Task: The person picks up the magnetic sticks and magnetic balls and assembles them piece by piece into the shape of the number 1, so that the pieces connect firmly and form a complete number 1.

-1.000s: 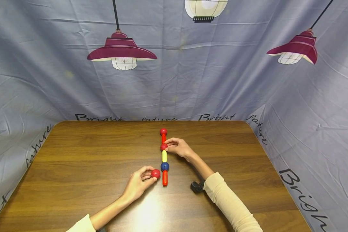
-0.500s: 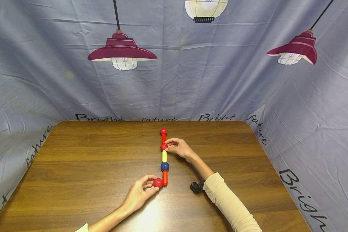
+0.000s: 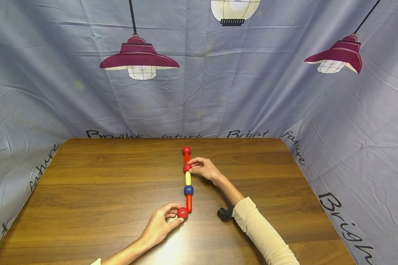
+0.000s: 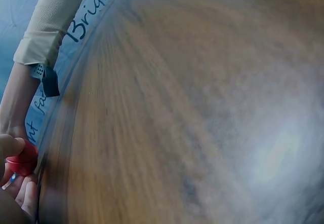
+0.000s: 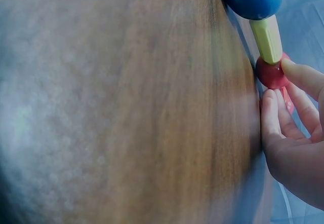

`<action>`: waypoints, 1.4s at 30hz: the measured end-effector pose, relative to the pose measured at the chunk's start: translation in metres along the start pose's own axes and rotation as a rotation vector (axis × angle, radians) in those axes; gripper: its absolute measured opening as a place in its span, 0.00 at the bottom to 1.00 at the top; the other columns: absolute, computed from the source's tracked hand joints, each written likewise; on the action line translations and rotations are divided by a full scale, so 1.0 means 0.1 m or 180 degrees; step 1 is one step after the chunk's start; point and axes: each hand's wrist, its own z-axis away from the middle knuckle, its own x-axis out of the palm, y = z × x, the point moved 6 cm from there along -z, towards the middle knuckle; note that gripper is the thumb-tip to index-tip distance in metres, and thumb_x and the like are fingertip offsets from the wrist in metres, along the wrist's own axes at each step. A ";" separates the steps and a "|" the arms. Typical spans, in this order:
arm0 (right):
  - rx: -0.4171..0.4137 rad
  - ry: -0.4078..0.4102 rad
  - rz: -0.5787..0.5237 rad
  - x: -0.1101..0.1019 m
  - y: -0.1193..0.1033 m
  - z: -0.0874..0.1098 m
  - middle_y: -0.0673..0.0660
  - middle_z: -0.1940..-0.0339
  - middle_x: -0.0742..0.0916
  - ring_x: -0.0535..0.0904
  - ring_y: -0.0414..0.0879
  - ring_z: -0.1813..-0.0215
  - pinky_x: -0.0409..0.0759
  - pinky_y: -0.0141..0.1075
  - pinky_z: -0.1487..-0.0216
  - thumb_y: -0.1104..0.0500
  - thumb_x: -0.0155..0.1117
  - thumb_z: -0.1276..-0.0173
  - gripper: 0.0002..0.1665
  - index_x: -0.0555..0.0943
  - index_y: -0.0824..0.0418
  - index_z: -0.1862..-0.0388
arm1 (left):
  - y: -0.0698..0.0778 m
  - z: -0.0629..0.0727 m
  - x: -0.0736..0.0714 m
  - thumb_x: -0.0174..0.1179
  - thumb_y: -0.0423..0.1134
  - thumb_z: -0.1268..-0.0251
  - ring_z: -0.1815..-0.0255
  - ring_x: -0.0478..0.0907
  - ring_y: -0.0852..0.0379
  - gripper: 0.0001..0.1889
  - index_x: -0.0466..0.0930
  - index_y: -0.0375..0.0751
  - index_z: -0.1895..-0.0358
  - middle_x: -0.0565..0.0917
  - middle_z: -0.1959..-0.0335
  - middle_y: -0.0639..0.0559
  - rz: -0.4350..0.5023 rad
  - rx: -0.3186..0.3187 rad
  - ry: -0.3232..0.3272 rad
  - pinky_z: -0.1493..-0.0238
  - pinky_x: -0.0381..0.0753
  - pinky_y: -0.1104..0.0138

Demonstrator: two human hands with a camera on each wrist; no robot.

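Note:
A straight chain of balls and rods lies on the table in the head view. From the far end come a red ball (image 3: 186, 150), a red rod (image 3: 187, 158), another red ball (image 3: 187, 168), a yellow rod (image 3: 188, 179), a blue ball (image 3: 188, 190) and a second red rod (image 3: 189, 203). My right hand (image 3: 206, 170) pinches the chain's second red ball, also seen in the right wrist view. Between thumb and fingers, my left hand (image 3: 160, 223) holds a loose red ball (image 3: 182, 213) by the near end of the last rod. Whether they touch I cannot tell.
The brown wooden table (image 3: 103, 184) has a printed grey-blue curtain (image 3: 202, 99) behind it and at its sides. A small black device (image 3: 224, 214) sits at the right wrist, by the cream sleeve (image 3: 262, 232).
My left hand has brought its red ball toward me and slightly right, from beside the last rod to that rod's near end. The right hand stays on its ball.

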 end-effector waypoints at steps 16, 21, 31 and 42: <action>0.0006 0.0028 0.0024 -0.01 0.00 0.01 0.59 0.57 0.88 0.84 0.45 0.56 0.82 0.33 0.53 0.71 0.69 0.36 0.18 0.81 0.72 0.47 | 0.04 0.05 0.07 0.72 0.30 0.44 0.58 0.83 0.57 0.15 0.82 0.39 0.52 0.85 0.58 0.55 -0.0033 0.0102 -0.0048 0.53 0.84 0.65; 0.0001 0.0042 0.0041 -0.01 0.02 0.01 0.60 0.57 0.87 0.84 0.45 0.55 0.82 0.34 0.53 0.70 0.69 0.36 0.19 0.81 0.72 0.46 | 0.04 0.06 0.09 0.72 0.29 0.44 0.58 0.83 0.58 0.16 0.82 0.39 0.53 0.85 0.59 0.56 -0.0153 0.0146 -0.0033 0.53 0.84 0.65; 0.0039 0.0056 0.0039 0.00 -0.03 0.04 0.63 0.54 0.87 0.84 0.49 0.52 0.82 0.36 0.50 0.71 0.69 0.36 0.19 0.80 0.72 0.46 | 0.02 0.05 0.10 0.73 0.30 0.45 0.59 0.83 0.60 0.16 0.83 0.42 0.53 0.84 0.59 0.59 -0.0201 0.0198 0.0005 0.55 0.84 0.65; 0.0063 0.0281 0.0150 -0.05 0.01 0.16 0.62 0.53 0.86 0.84 0.49 0.52 0.82 0.36 0.50 0.66 0.71 0.36 0.21 0.80 0.71 0.46 | 0.03 0.06 0.10 0.73 0.31 0.45 0.58 0.82 0.60 0.16 0.83 0.43 0.53 0.84 0.60 0.60 -0.0256 0.0205 0.0016 0.55 0.84 0.66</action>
